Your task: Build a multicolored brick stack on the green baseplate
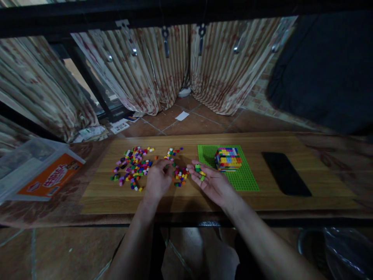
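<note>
My right hand (214,182) is turned palm up and cups several small building bricks (197,168), green and yellow ones among them. My left hand (159,179) is over the board with thumb and fingers drawn together; a bit of green shows by the fingertips, but what they pinch is too small to make out. Between the hands lies a small pile of mixed bricks (181,175). A larger scatter of coloured bricks (135,167) spreads to the left. Beyond my right hand, a multicoloured block built of bricks (229,159) stands on a green baseplate (247,181).
A black flat slab (285,173) lies on the wooden board (116,202) at the right. A clear plastic box with an orange label (51,177) stands at the left. Behind are striped curtains (157,74) and papers (182,116) on the tiled floor.
</note>
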Demonstrator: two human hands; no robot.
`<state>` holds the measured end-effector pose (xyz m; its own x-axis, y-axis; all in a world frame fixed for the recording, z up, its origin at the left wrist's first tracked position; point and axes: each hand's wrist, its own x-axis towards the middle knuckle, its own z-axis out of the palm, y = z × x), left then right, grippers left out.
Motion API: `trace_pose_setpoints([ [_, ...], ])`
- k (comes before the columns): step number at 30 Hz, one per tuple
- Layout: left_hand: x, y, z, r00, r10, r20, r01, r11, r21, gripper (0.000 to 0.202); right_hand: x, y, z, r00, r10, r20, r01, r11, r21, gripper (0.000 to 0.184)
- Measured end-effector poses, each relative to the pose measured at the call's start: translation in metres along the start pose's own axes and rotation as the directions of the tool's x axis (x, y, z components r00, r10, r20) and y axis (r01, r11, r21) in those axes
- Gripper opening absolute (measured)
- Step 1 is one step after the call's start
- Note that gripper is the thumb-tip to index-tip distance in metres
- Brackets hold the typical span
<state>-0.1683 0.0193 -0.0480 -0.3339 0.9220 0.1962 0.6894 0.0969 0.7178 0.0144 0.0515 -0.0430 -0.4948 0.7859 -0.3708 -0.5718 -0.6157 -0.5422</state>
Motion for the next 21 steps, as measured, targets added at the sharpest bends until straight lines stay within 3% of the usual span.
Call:
trace_pose_setpoints([
  [8, 0.0, 0.014, 0.014, 0.997, 0.056, 0.061, -0.048, 0.991, -0.124, 0.019, -0.017, -0.012, 0.006, 0.995, -0.098, -0.027, 0.094, 0.988, -0.124, 0.021],
  [10, -0.002, 0.021, 0.019, 0.996, 0.05, 0.08, -0.031, 0.975, -0.221, 0.019, -0.021, -0.014, 0.005, 0.993, -0.117, -0.016, 0.113, 0.981, -0.156, 0.022],
  [12, -0.005, 0.03, 0.026, 0.99, 0.05, 0.13, 0.004, 0.922, -0.388, 0.02, -0.022, -0.015, 0.001, 0.992, -0.125, -0.015, 0.12, 0.978, -0.173, 0.023],
  [15, -0.011, 0.049, 0.036, 0.956, 0.061, 0.287, 0.138, 0.769, -0.625, 0.025, -0.023, -0.016, -0.004, 0.99, -0.14, -0.035, 0.132, 0.976, -0.172, 0.023],
  [18, -0.015, 0.065, 0.042, 0.917, 0.055, 0.396, 0.27, 0.645, -0.715, 0.027, -0.024, -0.018, -0.006, 0.983, -0.174, -0.065, 0.159, 0.969, -0.191, 0.024],
  [21, -0.018, 0.069, 0.043, 0.888, 0.05, 0.456, 0.343, 0.588, -0.732, 0.027, -0.026, -0.019, -0.004, 0.972, -0.208, -0.106, 0.179, 0.956, -0.231, 0.026],
])
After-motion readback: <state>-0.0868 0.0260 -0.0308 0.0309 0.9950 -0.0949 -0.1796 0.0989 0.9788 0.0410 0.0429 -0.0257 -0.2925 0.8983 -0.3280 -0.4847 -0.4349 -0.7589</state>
